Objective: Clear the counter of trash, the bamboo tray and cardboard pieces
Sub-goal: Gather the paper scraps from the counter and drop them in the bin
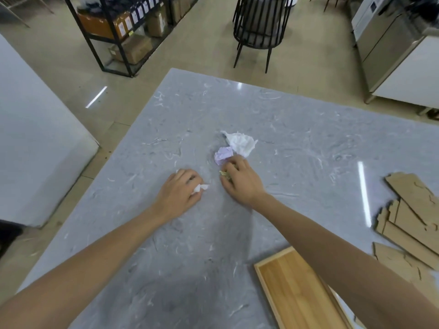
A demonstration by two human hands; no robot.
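Bamboo tray [294, 290] under right forearm, trash [234, 148] touching right hand [240, 180]

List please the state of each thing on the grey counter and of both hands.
Left hand: closed on a small white paper scrap.
Right hand: fingers curled at the crumpled lilac paper, touching it.
Crumpled white tissue: lying loose on the counter.
Rectangular bamboo tray: flat, empty where visible.
Brown cardboard pieces: flat, overlapping.
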